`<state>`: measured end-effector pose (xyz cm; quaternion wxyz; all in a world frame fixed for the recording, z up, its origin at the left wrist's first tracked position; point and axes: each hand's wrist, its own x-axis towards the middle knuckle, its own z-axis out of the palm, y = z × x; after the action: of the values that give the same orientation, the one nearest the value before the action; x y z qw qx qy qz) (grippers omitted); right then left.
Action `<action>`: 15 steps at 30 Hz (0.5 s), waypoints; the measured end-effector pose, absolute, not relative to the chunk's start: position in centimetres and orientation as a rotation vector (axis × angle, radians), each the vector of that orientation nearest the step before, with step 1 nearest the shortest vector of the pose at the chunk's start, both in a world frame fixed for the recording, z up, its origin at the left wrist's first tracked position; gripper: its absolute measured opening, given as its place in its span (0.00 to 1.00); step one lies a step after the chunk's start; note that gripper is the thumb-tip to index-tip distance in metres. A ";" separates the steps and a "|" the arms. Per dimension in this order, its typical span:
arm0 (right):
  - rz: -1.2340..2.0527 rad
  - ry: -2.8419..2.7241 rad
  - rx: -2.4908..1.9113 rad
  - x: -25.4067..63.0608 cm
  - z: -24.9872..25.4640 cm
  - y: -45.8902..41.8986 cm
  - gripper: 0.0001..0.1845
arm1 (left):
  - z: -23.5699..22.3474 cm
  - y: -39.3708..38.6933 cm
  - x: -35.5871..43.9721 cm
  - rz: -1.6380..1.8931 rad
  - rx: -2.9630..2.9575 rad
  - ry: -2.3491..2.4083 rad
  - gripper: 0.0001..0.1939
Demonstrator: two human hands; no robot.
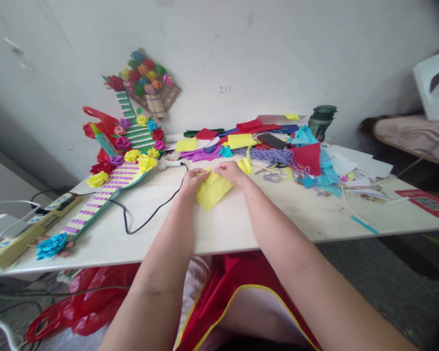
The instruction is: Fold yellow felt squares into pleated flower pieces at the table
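Note:
A piece of yellow crepe paper point(212, 192) is stretched between my two hands above the white table point(227, 234). My left hand point(194, 181) pinches its upper left edge. At its upper right edge, my right hand point(231, 172) grips it with thumb and fingers. The paper's lower corner hangs toward me. Just beyond my right hand lie yellow scissors point(246, 165). A white glue gun point(170, 164) rests beyond my left hand, its black cord point(157, 210) curving across the table.
At left stands a striped board point(98, 197) with paper roses, beside a power strip point(29, 226). Crepe paper sheets point(241, 141), purple yarn point(270, 156) and a black phone point(272, 141) are piled at the back. A dark green bottle point(321, 122) stands behind blue paper scraps.

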<state>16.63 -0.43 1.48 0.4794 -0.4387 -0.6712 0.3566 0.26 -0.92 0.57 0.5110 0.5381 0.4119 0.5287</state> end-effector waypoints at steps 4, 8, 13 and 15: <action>0.866 -1.616 -1.114 16.7 1.6 -0.3 0.15 | 0.5 -0.8 0.1 1.277 1.329 0.969 0.17; 0.888 -1.568 -1.142 16.7 1.5 -0.2 0.15 | 0.6 -0.8 0.2 1.267 1.364 1.005 0.19; 1.053 -1.389 -1.046 16.9 1.7 -0.3 0.19 | 0.4 -0.3 0.3 1.414 1.317 1.006 0.18; 1.166 -1.284 -1.023 16.9 1.8 -0.4 0.22 | 0.3 0.0 0.3 1.544 1.251 1.028 0.18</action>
<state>16.95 -0.43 1.80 0.5344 -0.4295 -0.5389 0.4894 0.30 -0.03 0.29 0.4367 0.5030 0.4134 0.6208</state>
